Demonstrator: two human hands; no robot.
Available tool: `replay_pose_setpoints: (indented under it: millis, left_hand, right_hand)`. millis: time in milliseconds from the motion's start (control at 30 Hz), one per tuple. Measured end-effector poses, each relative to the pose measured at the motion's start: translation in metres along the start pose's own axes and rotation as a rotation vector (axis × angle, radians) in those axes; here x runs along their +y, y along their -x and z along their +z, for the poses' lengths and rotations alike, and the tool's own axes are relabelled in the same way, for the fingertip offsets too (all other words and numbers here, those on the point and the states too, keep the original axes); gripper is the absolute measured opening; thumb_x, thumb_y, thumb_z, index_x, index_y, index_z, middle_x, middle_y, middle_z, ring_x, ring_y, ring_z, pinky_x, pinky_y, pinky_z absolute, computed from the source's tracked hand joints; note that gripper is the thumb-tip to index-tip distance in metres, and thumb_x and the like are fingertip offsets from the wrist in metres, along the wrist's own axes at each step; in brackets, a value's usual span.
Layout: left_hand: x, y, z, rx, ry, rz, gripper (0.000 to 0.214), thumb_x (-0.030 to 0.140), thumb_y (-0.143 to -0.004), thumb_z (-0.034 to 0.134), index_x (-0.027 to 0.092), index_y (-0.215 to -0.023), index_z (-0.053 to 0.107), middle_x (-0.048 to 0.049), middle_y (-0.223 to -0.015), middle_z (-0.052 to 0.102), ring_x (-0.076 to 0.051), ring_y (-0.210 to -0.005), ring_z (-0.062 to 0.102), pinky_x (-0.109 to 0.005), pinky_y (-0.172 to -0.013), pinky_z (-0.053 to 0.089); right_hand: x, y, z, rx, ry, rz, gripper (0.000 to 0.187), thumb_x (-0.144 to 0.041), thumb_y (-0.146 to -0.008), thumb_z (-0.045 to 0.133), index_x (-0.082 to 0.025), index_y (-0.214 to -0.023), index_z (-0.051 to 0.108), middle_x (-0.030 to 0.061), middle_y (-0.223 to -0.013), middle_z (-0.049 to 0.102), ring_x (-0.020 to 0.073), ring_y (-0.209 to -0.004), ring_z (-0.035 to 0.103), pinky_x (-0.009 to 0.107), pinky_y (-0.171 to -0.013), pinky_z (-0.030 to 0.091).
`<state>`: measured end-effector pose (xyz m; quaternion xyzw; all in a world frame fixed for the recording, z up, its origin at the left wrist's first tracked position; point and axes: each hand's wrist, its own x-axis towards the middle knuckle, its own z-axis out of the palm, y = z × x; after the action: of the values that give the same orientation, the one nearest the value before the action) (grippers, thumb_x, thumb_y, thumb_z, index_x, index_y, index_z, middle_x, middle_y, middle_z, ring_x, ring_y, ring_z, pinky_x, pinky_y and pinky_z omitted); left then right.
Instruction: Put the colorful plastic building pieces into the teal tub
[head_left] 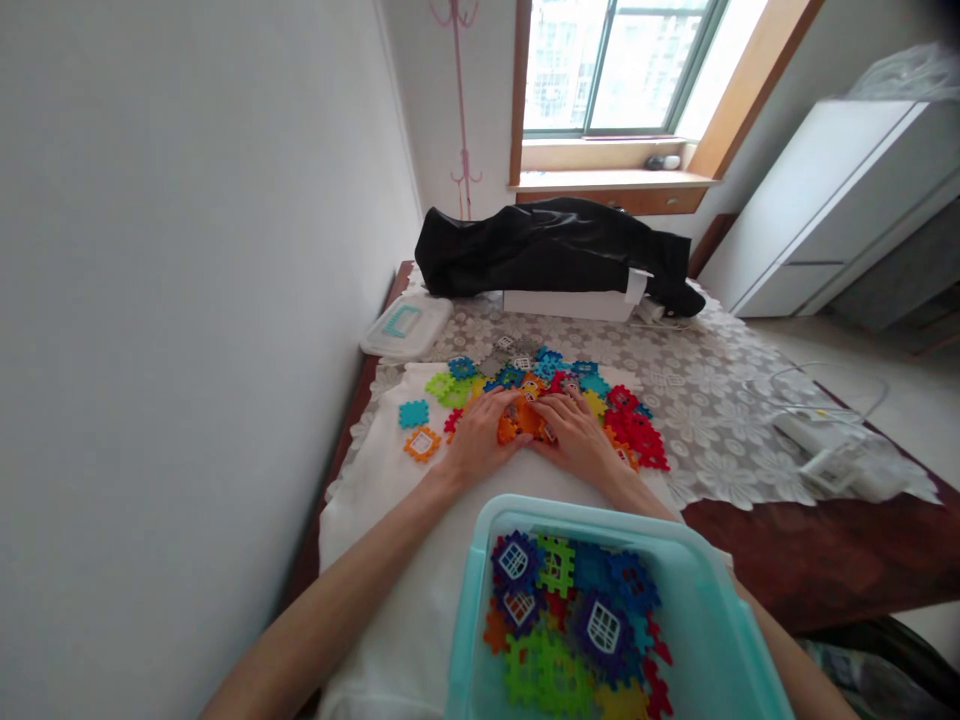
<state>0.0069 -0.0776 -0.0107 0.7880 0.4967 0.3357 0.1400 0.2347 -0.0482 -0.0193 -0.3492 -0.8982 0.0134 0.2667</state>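
Both hands rest on a spread of interlocking plastic waffle blocks (pixel 559 395) in many colours, lying on a white cloth (pixel 390 520). My left hand (pixel 484 435) and my right hand (pixel 574 435) meet around an orange block (pixel 519 418), their fingers on it from either side. Loose near my left hand are a teal block (pixel 413 413) and an orange block with a white window (pixel 422 444). Below my forearms, a teal plastic box (pixel 570 518) holds several more blocks. My palms hide part of the pile.
A lace tablecloth (pixel 712 420) covers the dark wooden table (pixel 817 550). At the far end lie a clear lid (pixel 405 328), a black bag (pixel 547 245) and a white box (pixel 562 305). White cables and a device (pixel 817 440) lie right. A wall (pixel 202 300) rises left.
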Motion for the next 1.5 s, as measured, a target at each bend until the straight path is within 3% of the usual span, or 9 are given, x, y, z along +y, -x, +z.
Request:
replay_pose_setpoints:
  millis: [367,533,733,900,1033,1167,1267,1367,1500]
  left_hand:
    - [-0.005,0.002,-0.010,0.176,0.620,-0.278,0.060,0.060,-0.093,0.069,0.022,-0.138,0.053,-0.0131,-0.133,0.073,-0.021,-0.114,0.072,-0.040,-0.103,0.057]
    - [-0.006,0.006,-0.012,0.192,0.734,-0.253,0.063,0.079,-0.096,0.047,0.019,-0.106,0.065,-0.0049,-0.081,0.074,-0.016,-0.074,0.066,-0.029,-0.073,0.053]
    - [0.000,0.012,-0.010,0.155,0.721,-0.294,0.062,0.080,-0.083,0.067,0.019,-0.073,0.059,0.0014,-0.061,0.056,-0.011,-0.054,0.048,-0.024,-0.052,0.036]
    - [-0.003,0.010,-0.009,0.241,0.789,-0.442,0.055,0.074,-0.093,0.060,0.020,-0.082,0.057,0.0050,-0.058,0.049,-0.009,-0.047,0.042,-0.022,-0.044,0.031]
    - [0.000,0.004,-0.014,0.222,1.053,-0.483,0.052,0.073,-0.093,0.060,0.021,-0.101,0.058,0.0000,-0.075,0.068,-0.011,-0.055,0.059,-0.022,-0.050,0.047]
    - [0.027,0.003,-0.030,0.013,1.194,-0.476,0.059,0.076,-0.095,0.052,0.020,-0.104,0.067,-0.0115,-0.098,0.078,-0.020,-0.085,0.075,-0.030,-0.066,0.059]
    - [0.052,0.005,-0.043,-0.379,1.216,-0.350,0.060,0.078,-0.090,0.058,0.020,-0.085,0.072,-0.0161,-0.107,0.080,-0.034,-0.114,0.074,-0.049,-0.089,0.062]
    - [0.063,0.007,-0.050,-0.803,1.180,-0.136,0.052,0.073,-0.077,0.077,0.022,-0.069,0.076,-0.0140,-0.131,0.076,-0.042,-0.142,0.057,-0.060,-0.114,0.048]
    - [0.057,0.013,-0.041,-0.897,1.261,-0.170,0.046,0.065,-0.076,0.077,0.023,-0.091,0.086,-0.0123,-0.152,0.062,-0.043,-0.146,0.052,-0.057,-0.118,0.043]
  right_hand:
    - [-0.006,-0.015,0.009,-0.037,-0.110,0.142,0.055,-0.050,-0.096,0.072,-0.024,-0.144,0.060,0.0119,-0.124,0.072,0.0330,-0.118,0.064,0.057,-0.112,0.046]
    - [-0.004,-0.010,0.008,0.006,-0.223,0.130,0.031,-0.045,-0.104,0.063,-0.025,-0.127,0.067,0.0084,-0.116,0.077,0.0276,-0.110,0.069,0.053,-0.114,0.044]
    - [-0.005,-0.006,0.005,0.073,-0.248,0.092,0.020,-0.039,-0.106,0.059,-0.027,-0.109,0.075,0.0074,-0.108,0.078,0.0247,-0.103,0.070,0.047,-0.101,0.054]
    - [-0.009,-0.003,0.009,0.183,-0.354,0.149,0.023,-0.039,-0.106,0.055,-0.027,-0.106,0.076,0.0093,-0.106,0.074,0.0251,-0.100,0.070,0.045,-0.092,0.060]
    - [-0.007,-0.003,0.005,0.281,-0.458,0.240,0.026,-0.042,-0.106,0.056,-0.025,-0.100,0.074,0.0081,-0.099,0.071,0.0226,-0.092,0.069,0.039,-0.083,0.060]
    - [-0.001,-0.004,-0.002,0.365,-0.444,0.320,0.032,-0.050,-0.105,0.056,-0.026,-0.097,0.075,0.0072,-0.093,0.068,0.0238,-0.090,0.066,0.041,-0.082,0.058]
    - [0.003,-0.002,-0.004,0.359,-0.434,0.342,0.037,-0.053,-0.106,0.052,-0.026,-0.100,0.077,0.0066,-0.087,0.068,0.0243,-0.087,0.065,0.040,-0.080,0.057]
    - [0.004,-0.001,-0.002,0.318,-0.422,0.338,0.039,-0.053,-0.107,0.050,-0.026,-0.113,0.077,0.0065,-0.089,0.070,0.0236,-0.083,0.065,0.038,-0.079,0.055]
    - [0.002,-0.002,-0.001,0.294,-0.430,0.292,0.039,-0.055,-0.106,0.053,-0.025,-0.117,0.077,0.0070,-0.091,0.072,0.0226,-0.079,0.064,0.037,-0.074,0.053]
